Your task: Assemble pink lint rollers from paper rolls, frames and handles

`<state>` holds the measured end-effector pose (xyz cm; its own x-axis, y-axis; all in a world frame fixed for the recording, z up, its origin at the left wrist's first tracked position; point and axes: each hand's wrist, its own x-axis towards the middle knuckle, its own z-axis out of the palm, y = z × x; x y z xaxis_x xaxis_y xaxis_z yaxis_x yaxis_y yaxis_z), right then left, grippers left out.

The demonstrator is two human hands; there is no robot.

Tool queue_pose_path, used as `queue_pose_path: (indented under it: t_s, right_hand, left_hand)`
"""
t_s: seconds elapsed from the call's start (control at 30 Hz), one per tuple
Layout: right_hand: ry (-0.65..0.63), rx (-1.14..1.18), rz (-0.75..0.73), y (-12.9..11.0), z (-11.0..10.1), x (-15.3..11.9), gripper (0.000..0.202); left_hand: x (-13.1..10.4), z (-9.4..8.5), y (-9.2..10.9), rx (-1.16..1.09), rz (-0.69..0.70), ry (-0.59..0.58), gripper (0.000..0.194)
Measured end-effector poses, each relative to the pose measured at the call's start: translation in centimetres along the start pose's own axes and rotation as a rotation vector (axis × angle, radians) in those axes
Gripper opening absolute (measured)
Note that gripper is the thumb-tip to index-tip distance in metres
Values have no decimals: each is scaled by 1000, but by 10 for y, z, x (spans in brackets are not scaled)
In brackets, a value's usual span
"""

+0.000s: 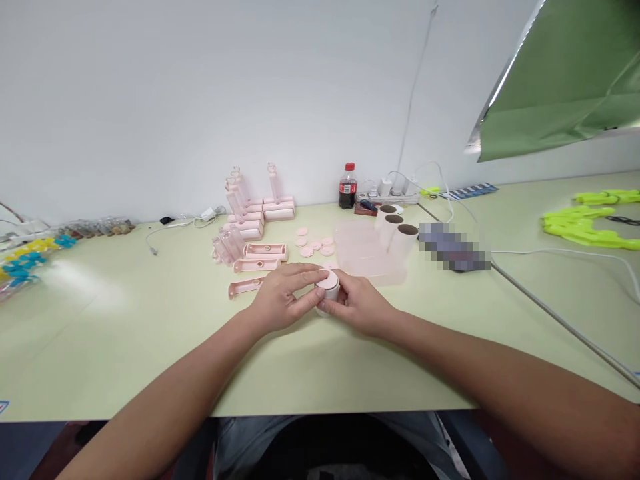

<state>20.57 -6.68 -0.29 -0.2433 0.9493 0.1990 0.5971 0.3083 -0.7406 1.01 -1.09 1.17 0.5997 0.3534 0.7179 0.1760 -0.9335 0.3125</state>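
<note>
Standing between my hands is a white sticky-paper roll, like a lint roller refill (323,311), with a round pink cap (328,280) on its upper end. My left hand (287,297) lies over the top, its fingers on the cap and its thumb against the near edge. Around the right side of the roll, my right hand (363,301) has its fingers and thumb closed. Several loose pink discs (310,248) lie just beyond. Pink open roller cases (265,252) are left of them, one partly hidden by my left hand.
Assembled pink rollers with upright handles (245,207) stand by the wall. White rolls with brown cores (403,243) stand at right beside a translucent pink sheet (355,247). A cola bottle (348,187), power strip (400,199), blurred object (453,247) and cables lie behind and right.
</note>
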Motion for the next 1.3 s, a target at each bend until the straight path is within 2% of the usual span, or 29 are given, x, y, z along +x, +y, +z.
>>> queue_pose_path:
  t_s: [0.13, 0.23, 0.37, 0.43, 0.53, 0.6, 0.8, 0.9, 1.0, 1.13, 1.2, 1.3]
  right_hand:
    - [2, 2, 0, 0, 0, -1, 40]
    - [3, 0, -1, 1, 0, -1, 39]
    - [1, -2, -5, 1, -1, -1, 34]
    - [6, 8, 5, 2, -1, -1, 31]
    - [6, 27, -10, 4, 0, 0, 26]
    - [-9, 22, -34, 5, 1, 0, 23]
    - [-103, -70, -43, 3, 0, 0, 19]
    - [-128, -144, -113, 1, -4, -2, 26]
    - [-92, -250, -152, 2, -9, -4, 44]
    - [27, -522, -281, 1, -9, -2, 45]
    - [65, -673, -304, 0, -6, 2, 46]
    - [86, -818, -229, -1, 0, 8, 58]
  left_hand:
    - [-3, 0, 0, -1, -60, -55, 27]
    - [-4, -1, 2, 35, -77, -73, 45]
    - [-3, -3, 9, 126, 0, 84, 79]
    - [-1, -3, 12, 126, 63, 57, 74]
    - [0, -2, 14, 88, 65, -117, 42]
    - [-1, -1, 13, 82, 38, -122, 30]
    - [-4, 4, 8, 48, -128, -185, 27]
    - [-5, 2, 6, 37, -229, -103, 29]
    - [-3, -3, 3, 14, -364, 96, 29]
    - [2, -8, -4, -278, -670, 337, 22]
    - [5, -7, -7, -441, -785, 402, 21]
    - [6, -6, -8, -510, -835, 443, 18]
